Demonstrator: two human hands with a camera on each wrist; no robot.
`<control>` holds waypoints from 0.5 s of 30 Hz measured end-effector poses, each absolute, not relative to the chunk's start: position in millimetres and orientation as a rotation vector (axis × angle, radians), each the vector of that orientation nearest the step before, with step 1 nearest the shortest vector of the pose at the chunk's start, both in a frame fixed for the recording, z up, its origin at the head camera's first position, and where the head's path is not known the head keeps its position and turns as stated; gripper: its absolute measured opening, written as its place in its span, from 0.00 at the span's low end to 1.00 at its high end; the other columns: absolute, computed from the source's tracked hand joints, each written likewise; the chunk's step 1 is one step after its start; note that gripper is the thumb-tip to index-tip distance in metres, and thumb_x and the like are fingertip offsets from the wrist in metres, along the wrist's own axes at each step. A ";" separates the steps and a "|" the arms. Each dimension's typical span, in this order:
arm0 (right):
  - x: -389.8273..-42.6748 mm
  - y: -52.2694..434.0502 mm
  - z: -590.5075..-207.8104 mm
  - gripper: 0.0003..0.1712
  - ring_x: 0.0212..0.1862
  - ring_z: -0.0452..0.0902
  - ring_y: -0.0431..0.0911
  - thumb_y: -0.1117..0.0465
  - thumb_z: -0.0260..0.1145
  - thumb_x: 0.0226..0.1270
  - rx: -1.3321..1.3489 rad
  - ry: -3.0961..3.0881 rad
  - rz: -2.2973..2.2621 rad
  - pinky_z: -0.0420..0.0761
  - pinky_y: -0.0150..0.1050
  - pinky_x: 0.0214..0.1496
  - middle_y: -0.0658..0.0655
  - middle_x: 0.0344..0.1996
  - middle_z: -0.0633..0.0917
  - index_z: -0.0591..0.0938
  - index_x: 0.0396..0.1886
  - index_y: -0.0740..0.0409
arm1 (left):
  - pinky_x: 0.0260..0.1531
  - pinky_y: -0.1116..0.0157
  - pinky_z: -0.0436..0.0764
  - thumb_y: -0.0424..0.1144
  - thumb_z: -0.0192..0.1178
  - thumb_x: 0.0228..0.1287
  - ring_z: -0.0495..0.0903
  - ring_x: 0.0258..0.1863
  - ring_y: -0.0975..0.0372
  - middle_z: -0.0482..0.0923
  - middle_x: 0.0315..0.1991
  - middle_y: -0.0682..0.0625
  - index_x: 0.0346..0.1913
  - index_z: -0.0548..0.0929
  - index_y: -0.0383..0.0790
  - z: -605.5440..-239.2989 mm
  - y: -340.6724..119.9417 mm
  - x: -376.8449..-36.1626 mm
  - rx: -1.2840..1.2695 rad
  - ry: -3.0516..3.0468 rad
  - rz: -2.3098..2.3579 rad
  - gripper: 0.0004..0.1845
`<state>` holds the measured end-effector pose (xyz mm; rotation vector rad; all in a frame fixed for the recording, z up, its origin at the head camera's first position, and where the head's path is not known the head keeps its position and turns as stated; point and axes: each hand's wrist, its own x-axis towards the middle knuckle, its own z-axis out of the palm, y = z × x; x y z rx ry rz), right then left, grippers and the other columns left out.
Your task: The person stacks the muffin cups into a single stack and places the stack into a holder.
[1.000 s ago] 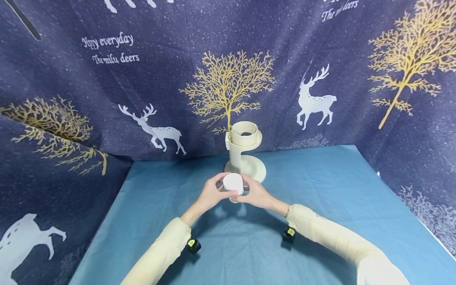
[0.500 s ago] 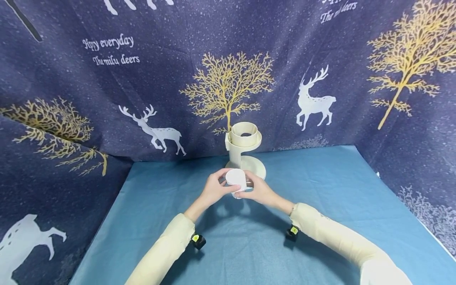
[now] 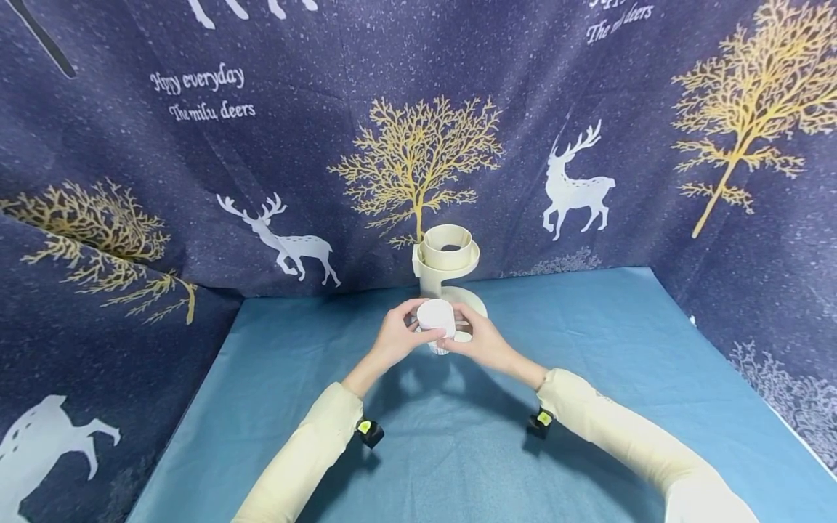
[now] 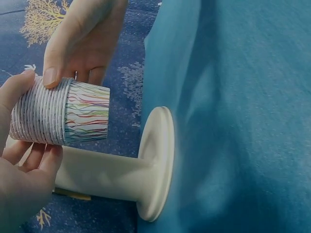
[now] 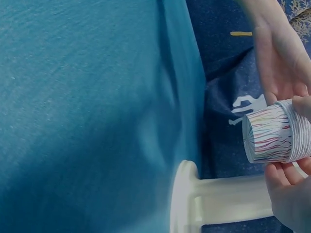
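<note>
A stack of nested paper baking cups is held between my two hands, close in front of a cream stand. My left hand grips its left side, thumb on the near face. From the other side my right hand pinches it, with its thumb near the left one. Rolled white rims and colourful wavy stripes show on the cups in the left wrist view. In the right wrist view the cups' narrow closed end points toward the table, above its surface.
The stand carries a raised ring holding a round open collar over a disc base. A blue cloth covers the table. Behind it hangs a dark blue curtain printed with deer and trees.
Both hands have carried the stack of paper baking cups forward and slightly right, closer to the stand. The stand has stayed where it was.
</note>
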<state>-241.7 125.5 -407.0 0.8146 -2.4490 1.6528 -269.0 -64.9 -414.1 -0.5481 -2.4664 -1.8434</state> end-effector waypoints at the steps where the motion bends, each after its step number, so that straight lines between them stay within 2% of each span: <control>1: -242.0 125.9 -405.5 0.33 0.56 0.76 0.62 0.69 0.71 0.58 0.816 -2.447 1.651 0.76 0.52 0.61 0.70 0.52 0.80 0.70 0.62 0.71 | 0.59 0.57 0.75 0.35 0.75 0.48 0.78 0.51 0.56 0.78 0.51 0.42 0.58 0.79 0.39 -413.0 -64.9 -269.5 -0.548 -2.465 -1.848 0.31; 9: -247.3 128.6 -397.0 0.34 0.58 0.76 0.61 0.69 0.70 0.59 0.813 -2.460 1.642 0.75 0.49 0.62 0.70 0.53 0.79 0.69 0.64 0.71 | 0.59 0.57 0.75 0.33 0.74 0.49 0.78 0.55 0.54 0.77 0.53 0.42 0.60 0.77 0.39 -404.6 -63.3 -273.8 -0.562 -2.437 -1.879 0.32; 15: -258.6 132.4 -399.5 0.35 0.61 0.74 0.60 0.67 0.68 0.62 0.805 -2.486 1.644 0.74 0.50 0.63 0.69 0.59 0.76 0.67 0.67 0.69 | 0.61 0.59 0.73 0.34 0.74 0.51 0.76 0.57 0.53 0.77 0.56 0.41 0.63 0.75 0.39 -399.8 -64.1 -276.6 -0.553 -2.419 -1.907 0.34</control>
